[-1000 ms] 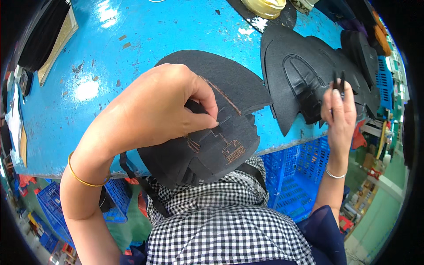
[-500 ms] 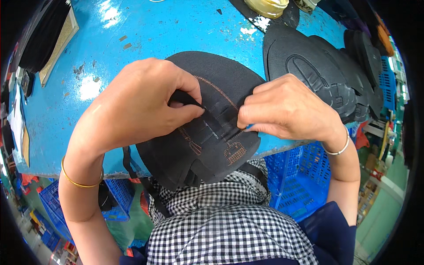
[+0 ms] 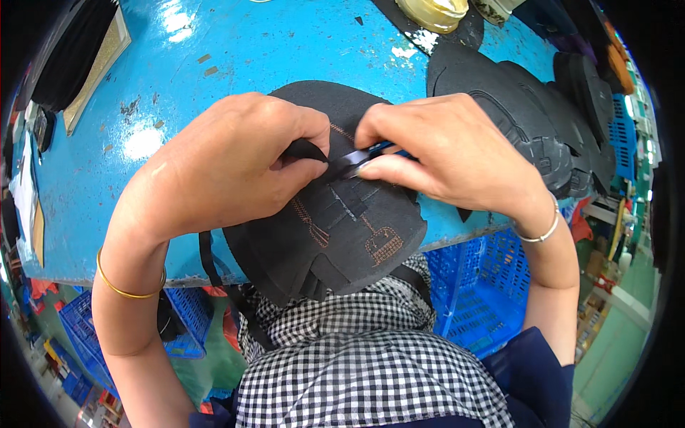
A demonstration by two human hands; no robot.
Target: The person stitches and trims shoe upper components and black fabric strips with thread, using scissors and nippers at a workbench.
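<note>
A rounded black padded panel (image 3: 278, 251) with orange-brown zigzag stitching lies at the table's front edge, its lower end hanging over my lap. My left hand (image 3: 228, 160) pinches a narrow black strap (image 3: 305, 150) between thumb and fingers, above the panel's middle. In my right hand (image 3: 457, 151) is a small pair of thread snips (image 3: 354, 160), with shiny metal blades and a bit of blue at the handle. The blade tips meet the strap beside my left fingertips; exactly where they touch is blurred. Short strips are sewn across the panel below them.
More black stitched panels (image 3: 499, 107) are piled at the right of the blue table (image 3: 78, 207). A yellowish container (image 3: 435, 14) stands at the back. Blue plastic baskets (image 3: 485, 285) sit under the table edge on both sides. A checked apron (image 3: 371, 378) covers my lap.
My right hand has moved left and up from the panel's right part to beside my left fingers, and the snips now show in it. My left hand keeps its pinch on the strap.
</note>
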